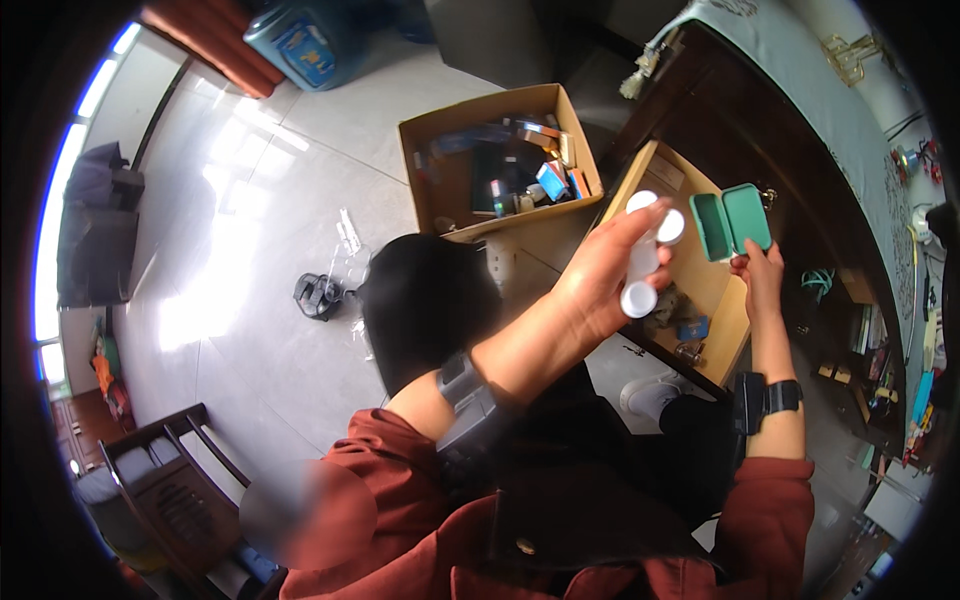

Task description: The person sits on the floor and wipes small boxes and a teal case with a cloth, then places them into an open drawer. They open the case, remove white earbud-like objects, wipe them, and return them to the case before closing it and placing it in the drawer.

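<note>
My left hand (600, 270) is closed around small white plastic containers with round lids (639, 298), which look like contact lens cases. My right hand (763, 276) grips a green hinged case (746, 217) by its lower edge. The case is spread open, and its two halves look bare inside. Both hands are above a pulled-out wooden drawer (731, 341). Inside the drawer lie a small blue packet (694, 328) and a clear object (688, 352). My left hand and forearm hide part of the drawer.
A cardboard box (487, 105) of small boxes and bottles stands on the tiled floor. The dark wooden cabinet (765, 112) bears a pale cloth (832, 112). A black object (316, 295) and clear plastic pieces (349, 255) lie left. A large water bottle (304, 45) stands farther back.
</note>
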The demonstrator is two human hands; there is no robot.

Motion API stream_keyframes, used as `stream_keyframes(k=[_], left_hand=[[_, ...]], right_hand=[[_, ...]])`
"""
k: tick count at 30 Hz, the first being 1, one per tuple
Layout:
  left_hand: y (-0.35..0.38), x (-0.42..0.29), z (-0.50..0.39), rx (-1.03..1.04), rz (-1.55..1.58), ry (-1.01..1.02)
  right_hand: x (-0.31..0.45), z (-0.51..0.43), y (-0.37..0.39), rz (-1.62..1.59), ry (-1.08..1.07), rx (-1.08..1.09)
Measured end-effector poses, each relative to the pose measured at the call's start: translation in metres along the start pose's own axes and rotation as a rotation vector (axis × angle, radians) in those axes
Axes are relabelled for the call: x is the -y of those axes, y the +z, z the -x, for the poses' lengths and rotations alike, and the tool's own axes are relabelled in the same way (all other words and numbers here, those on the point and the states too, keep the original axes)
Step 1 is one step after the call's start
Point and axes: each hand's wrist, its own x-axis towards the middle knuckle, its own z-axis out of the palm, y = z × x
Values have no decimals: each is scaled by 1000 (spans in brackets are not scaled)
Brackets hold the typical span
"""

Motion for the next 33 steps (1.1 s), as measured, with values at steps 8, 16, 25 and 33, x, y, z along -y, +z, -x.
stream_keyframes(k=[8, 16, 25, 33], left_hand=[[-35, -121, 18, 15, -110, 287], [-290, -193, -39, -335, -745, 636], [-254, -191, -34, -759, -323, 391], [-283, -114, 26, -617, -320, 299]], right_hand=[[15, 52, 10, -69, 146, 10], [-4, 62, 6, -105, 254, 4], [-4, 67, 0, -152, 274, -7], [0, 63, 9, -174, 228, 60]])
